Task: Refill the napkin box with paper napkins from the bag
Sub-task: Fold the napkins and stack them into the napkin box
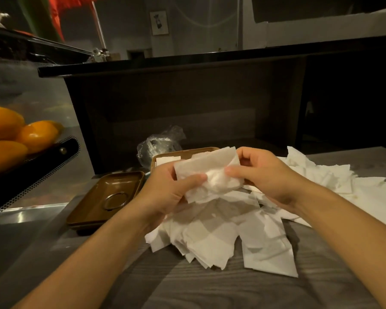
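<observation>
Both hands hold one small stack of white paper napkins above the table. My left hand grips its lower left side, thumb on top. My right hand pinches its right end between thumb and fingers. Behind the stack stands the brown napkin box, open, with a few white napkins showing inside; most of it is hidden by the hands. Its brown lid lies upside down to the left. A loose heap of napkins spreads over the table below and to the right. A crumpled clear plastic bag lies behind the box.
Orange fruits sit in a black perforated rack at the left. A dark counter with a dark panel below it closes off the back. The grey wood-grain table runs to the near edge.
</observation>
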A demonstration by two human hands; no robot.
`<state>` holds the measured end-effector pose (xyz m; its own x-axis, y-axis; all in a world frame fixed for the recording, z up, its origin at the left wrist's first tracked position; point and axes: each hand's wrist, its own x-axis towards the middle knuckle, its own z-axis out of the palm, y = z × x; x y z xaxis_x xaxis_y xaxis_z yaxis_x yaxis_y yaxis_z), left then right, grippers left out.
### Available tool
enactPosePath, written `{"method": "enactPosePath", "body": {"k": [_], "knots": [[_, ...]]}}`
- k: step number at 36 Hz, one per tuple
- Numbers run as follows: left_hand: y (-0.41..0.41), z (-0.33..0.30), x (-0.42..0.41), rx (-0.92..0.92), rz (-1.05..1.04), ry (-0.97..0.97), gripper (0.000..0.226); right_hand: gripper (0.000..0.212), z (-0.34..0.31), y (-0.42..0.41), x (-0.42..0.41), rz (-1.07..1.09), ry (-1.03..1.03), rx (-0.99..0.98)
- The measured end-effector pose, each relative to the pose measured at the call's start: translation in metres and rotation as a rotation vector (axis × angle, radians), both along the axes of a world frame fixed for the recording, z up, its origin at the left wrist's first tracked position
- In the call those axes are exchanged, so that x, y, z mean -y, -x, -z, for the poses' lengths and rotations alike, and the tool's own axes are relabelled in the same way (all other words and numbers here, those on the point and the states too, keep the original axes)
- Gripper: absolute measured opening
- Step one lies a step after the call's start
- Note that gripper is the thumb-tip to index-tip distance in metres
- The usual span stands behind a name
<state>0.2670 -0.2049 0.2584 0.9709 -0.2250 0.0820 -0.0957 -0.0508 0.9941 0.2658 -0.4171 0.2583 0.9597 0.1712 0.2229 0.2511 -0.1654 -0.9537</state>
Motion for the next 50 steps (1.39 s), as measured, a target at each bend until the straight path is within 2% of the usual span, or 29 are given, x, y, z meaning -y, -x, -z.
{"method": "enactPosePath", "body": {"k": [2,4,8,11,15,18,22,24,26,30,32,35,38,40,43,47,50], "knots": [[0.001,0.001,-0.001,0.089,0.003,-0.049,0.032,0.027,0.001,0.003,-0.001,-0.06,0.077,0.036],[0.003,0.001,0.0,0.181,-0.007,-0.075,0.025,0.024,0.001,0.006,-0.001,-0.086,0.107,0.099],[0.004,0.003,0.0,0.368,0.009,-0.157,0.028,0.027,0.004,0.004,-0.001,-0.025,0.159,0.206],[0.006,0.006,0.001,0.354,0.05,-0.195,0.036,0.026,0.012,0.001,-0.002,-0.076,0.263,0.142],[0.007,0.01,0.006,0.365,0.047,-0.375,0.04,0.035,0.016,0.0,-0.004,-0.104,0.342,0.091],[0.007,0.011,0.006,0.347,0.082,-0.397,0.04,0.035,0.018,-0.001,-0.003,-0.099,0.347,0.105],[0.007,0.01,0.004,0.348,0.128,-0.374,0.046,0.021,0.019,0.0,-0.003,-0.105,0.391,0.111],[0.006,0.011,0.003,0.378,0.101,-0.413,0.052,0.02,0.017,0.0,-0.003,-0.08,0.346,0.102],[0.005,0.011,0.002,0.413,0.041,-0.417,0.048,0.022,0.014,-0.001,-0.002,-0.055,0.257,0.085],[0.003,0.008,0.002,0.317,-0.01,-0.164,0.024,0.028,0.008,-0.003,-0.002,0.035,0.062,0.064],[0.004,0.006,0.003,0.214,0.0,-0.077,0.022,0.03,0.006,-0.004,-0.003,0.076,-0.041,0.02],[0.003,0.006,0.003,0.207,0.013,-0.137,0.029,0.023,0.005,-0.001,-0.003,0.061,-0.08,-0.031],[0.002,0.005,0.001,0.36,0.032,-0.362,0.041,0.019,0.003,0.006,-0.003,-0.031,-0.013,-0.063],[0.004,0.006,0.003,0.387,0.083,-0.449,0.034,0.017,0.002,0.009,-0.005,-0.048,0.025,-0.044],[0.007,0.01,0.005,0.349,0.124,-0.441,0.018,0.017,-0.001,0.011,-0.011,0.003,0.013,0.016],[0.005,0.013,0.009,0.354,0.056,-0.349,0.02,0.041,-0.001,0.012,-0.008,-0.02,-0.084,-0.038],[0.003,0.016,0.011,0.344,-0.002,-0.263,0.016,0.028,0.0,0.013,-0.01,-0.026,-0.1,-0.073]]}}
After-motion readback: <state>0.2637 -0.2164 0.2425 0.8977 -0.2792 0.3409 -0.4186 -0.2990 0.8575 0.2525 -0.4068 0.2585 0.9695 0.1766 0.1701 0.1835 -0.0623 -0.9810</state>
